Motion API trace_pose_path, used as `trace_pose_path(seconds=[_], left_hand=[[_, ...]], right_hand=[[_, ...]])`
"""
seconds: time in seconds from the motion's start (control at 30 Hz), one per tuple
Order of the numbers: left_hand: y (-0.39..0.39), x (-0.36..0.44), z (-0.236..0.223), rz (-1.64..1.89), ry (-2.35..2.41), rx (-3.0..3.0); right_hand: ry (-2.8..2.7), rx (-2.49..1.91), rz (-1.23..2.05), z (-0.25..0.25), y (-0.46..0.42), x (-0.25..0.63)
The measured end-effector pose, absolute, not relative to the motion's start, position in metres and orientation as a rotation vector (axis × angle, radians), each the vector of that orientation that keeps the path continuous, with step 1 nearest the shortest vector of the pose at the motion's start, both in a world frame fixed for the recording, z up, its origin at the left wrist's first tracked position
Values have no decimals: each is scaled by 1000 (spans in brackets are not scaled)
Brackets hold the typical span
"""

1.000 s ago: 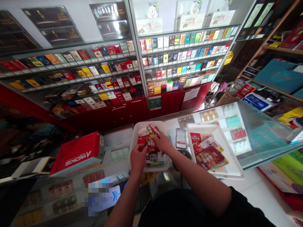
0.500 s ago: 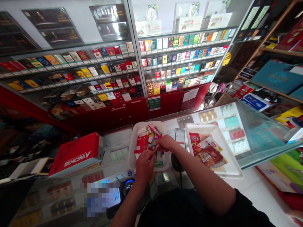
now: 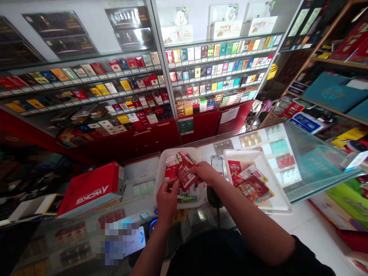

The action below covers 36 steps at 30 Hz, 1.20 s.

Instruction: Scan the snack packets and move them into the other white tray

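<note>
A dark red snack packet (image 3: 186,177) is tilted over the left white tray (image 3: 160,174), its printed face toward me. My right hand (image 3: 203,173) is closed on the packet's right side, thumb and fingers pinching it. At the packet's lower left edge is my left hand (image 3: 167,195), fingers loosely bent and slightly apart; whether the fingertips touch the packet I cannot tell. Under the packet the tray holds a jumble of small packs, among them a green wrapped stick (image 3: 188,199). The right white tray (image 3: 278,191) holds several flat snack packets (image 3: 253,188).
The trays stand on a glass counter (image 3: 198,218). A red box (image 3: 89,189) lies at the left, and a phone with a lit screen (image 3: 135,243) is nearer me. A black stand (image 3: 214,197) is between the trays. Shelves of cigarette packs (image 3: 212,69) rise behind the counter.
The dark red packet has been raised and turned, so its face now shows. My left hand has shifted slightly left, away from my right hand. The view has moved slightly.
</note>
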<state>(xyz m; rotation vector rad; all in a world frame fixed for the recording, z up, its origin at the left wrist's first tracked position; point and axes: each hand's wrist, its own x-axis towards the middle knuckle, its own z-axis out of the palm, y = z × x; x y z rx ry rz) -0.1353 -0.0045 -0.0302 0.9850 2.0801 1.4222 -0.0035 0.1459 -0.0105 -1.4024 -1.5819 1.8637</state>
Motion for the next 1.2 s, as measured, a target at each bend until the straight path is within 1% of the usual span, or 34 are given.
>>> trace_pose_path(seconds=[0.07,0.17,0.27,0.4,0.8,0.93,1.2], left_hand=[[0,-140,-37,1479,2036,797],[8,-144,-43,1580,1823,601],[17,-146,-41,1669,1549,417],[27,-151,-34,1750,1370,306],[43,-149,-17,1702,1271,324],[48,-148,-16,1678,1257,362],[51,-138,-12,1493,1274,501]], right_hand=[[-1547,-1420,1908,-6,146,-4],[-1526,-1355,1928,-2,146,-4],[-1497,-1283,1933,-2,146,-3],[-1492,-1208,1923,-4,147,1],[-1489,-1142,1922,-1,153,15],[-1529,-1110,1874,0,156,20],[-1483,-1047,1840,1,159,25]])
